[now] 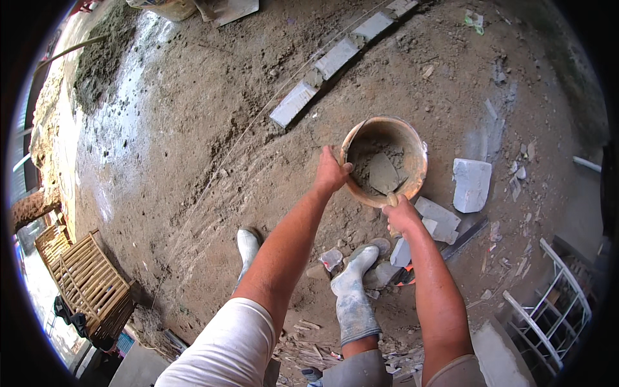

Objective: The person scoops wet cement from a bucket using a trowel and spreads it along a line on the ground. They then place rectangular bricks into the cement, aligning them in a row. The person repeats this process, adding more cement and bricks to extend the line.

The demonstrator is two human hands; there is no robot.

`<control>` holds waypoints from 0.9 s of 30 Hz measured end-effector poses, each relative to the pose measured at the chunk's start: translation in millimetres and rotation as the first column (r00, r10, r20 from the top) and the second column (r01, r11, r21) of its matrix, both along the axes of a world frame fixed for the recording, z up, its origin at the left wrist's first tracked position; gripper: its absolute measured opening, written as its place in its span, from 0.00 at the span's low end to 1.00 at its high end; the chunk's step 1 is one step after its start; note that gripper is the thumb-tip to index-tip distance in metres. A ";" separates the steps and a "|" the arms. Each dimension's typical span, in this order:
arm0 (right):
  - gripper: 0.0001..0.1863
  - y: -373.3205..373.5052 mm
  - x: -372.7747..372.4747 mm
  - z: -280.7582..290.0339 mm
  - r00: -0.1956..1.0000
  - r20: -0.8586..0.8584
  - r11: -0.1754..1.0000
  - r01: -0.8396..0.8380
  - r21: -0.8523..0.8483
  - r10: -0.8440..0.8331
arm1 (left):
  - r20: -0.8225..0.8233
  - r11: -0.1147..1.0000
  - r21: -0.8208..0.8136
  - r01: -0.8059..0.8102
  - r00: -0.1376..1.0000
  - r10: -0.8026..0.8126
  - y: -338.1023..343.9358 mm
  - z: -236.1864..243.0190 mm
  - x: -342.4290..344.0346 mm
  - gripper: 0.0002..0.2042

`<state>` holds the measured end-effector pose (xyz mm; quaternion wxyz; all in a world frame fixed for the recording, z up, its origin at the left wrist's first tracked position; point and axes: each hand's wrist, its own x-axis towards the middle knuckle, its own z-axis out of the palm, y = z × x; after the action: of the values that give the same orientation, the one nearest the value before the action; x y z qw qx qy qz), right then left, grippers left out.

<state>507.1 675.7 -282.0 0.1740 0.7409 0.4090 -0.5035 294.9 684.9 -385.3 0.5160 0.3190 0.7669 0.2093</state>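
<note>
An orange bucket (419,170) stands tilted in front of me, with some grey mortar or dirt inside. My left hand (331,170) grips the bucket's left rim, its thumb over the edge. My right hand (402,215) is closed on the wooden handle of a trowel (382,172) at the bucket's near edge; the trowel's blade is down inside the bucket. Pale blocks (472,185) and broken pieces lie on the dirt beside and below the bucket.
A row of pale blocks (290,103) with a string line crosses behind the bucket. Wet mortar (103,68) spreads at upper left. A bamboo bench (89,277) stands lower left, a metal rack (545,306) lower right. My white boots (353,287) stand among rubble.
</note>
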 end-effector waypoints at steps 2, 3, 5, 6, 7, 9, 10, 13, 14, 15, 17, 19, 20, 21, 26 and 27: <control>0.33 8.5 8.1 22.3 0.997 -0.003 0.985 0.074 -0.158 -0.076 | 0.165 1.000 -0.015 0.019 0.986 -0.016 4.7 4.2 7.4 0.28; 0.30 2.9 20.8 18.8 0.992 0.040 0.992 -0.122 -0.038 0.124 | 0.225 0.999 -0.030 0.024 0.974 -0.017 7.6 6.3 10.9 0.28; 0.27 -0.8 22.6 33.3 0.904 0.178 0.909 -0.407 0.089 0.388 | 0.242 0.999 -0.010 0.032 0.970 -0.028 -2.3 5.9 9.4 0.26; 0.26 0.8 13.0 47.4 0.861 0.219 0.866 -0.489 0.103 0.460 | 0.241 1.000 -0.008 0.004 0.971 -0.002 -15.2 2.5 5.0 0.25; 0.21 5.2 12.1 61.4 0.817 0.279 0.839 -0.541 0.067 0.505 | 0.265 1.000 -0.002 -0.019 0.964 0.019 -26.1 5.2 12.1 0.24; 0.18 10.5 17.0 69.8 0.753 0.338 0.795 -0.607 0.023 0.565 | 0.260 0.999 0.013 -0.042 0.965 0.037 -50.1 14.2 19.0 0.22; 0.17 10.3 18.9 70.1 0.721 0.359 0.772 -0.636 0.004 0.593 | 0.220 0.999 0.041 0.001 0.975 -0.010 -63.6 18.3 14.5 0.20; 0.15 -12.2 31.7 48.0 0.697 0.314 0.752 -0.652 -0.095 0.645 | 0.149 0.984 0.107 0.140 0.977 -0.155 -95.7 32.0 1.4 0.18; 0.15 -24.7 34.5 35.2 0.701 0.289 0.754 -0.643 -0.138 0.651 | 0.145 0.975 0.114 0.191 0.968 -0.207 -103.0 39.4 -3.5 0.17; 0.17 -39.4 38.0 24.6 0.750 0.245 0.789 -0.593 -0.161 0.614 | 0.143 0.963 0.122 0.242 0.955 -0.259 -108.7 44.2 -4.9 0.17; 0.27 -74.2 38.1 5.1 0.864 0.128 0.873 -0.475 -0.115 0.487 | 0.204 0.978 0.075 0.193 0.957 -0.205 -122.0 34.0 -8.2 0.16; 0.33 -114.6 33.8 -17.4 0.950 -0.021 0.943 -0.311 -0.114 0.311 | 0.220 0.986 0.043 0.161 0.961 -0.167 -140.5 19.4 -15.1 0.15; 0.34 -134.1 24.9 -21.6 0.975 -0.099 0.967 -0.214 -0.138 0.201 | 0.220 0.987 0.031 0.156 0.963 -0.158 -151.9 11.8 -20.3 0.15; 0.34 -151.5 17.2 -25.5 0.981 -0.169 0.977 -0.121 -0.177 0.091 | 0.221 0.989 0.018 0.150 0.964 -0.150 -162.9 4.4 -25.4 0.15; 0.28 -161.8 -20.3 7.7 0.717 -0.413 0.795 0.329 -0.509 -0.561 | 0.495 0.987 -0.094 0.127 0.866 -0.064 -184.0 22.7 -42.5 0.19; 0.27 -168.2 -23.4 7.0 0.621 -0.427 0.731 0.391 -0.558 -0.658 | 0.544 0.990 -0.094 0.106 0.838 -0.038 -187.9 26.0 -42.2 0.19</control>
<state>483.6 507.5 -275.0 0.0282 0.5752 0.0846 -0.8131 252.7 496.9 -359.4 0.7371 0.2441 0.5888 0.2244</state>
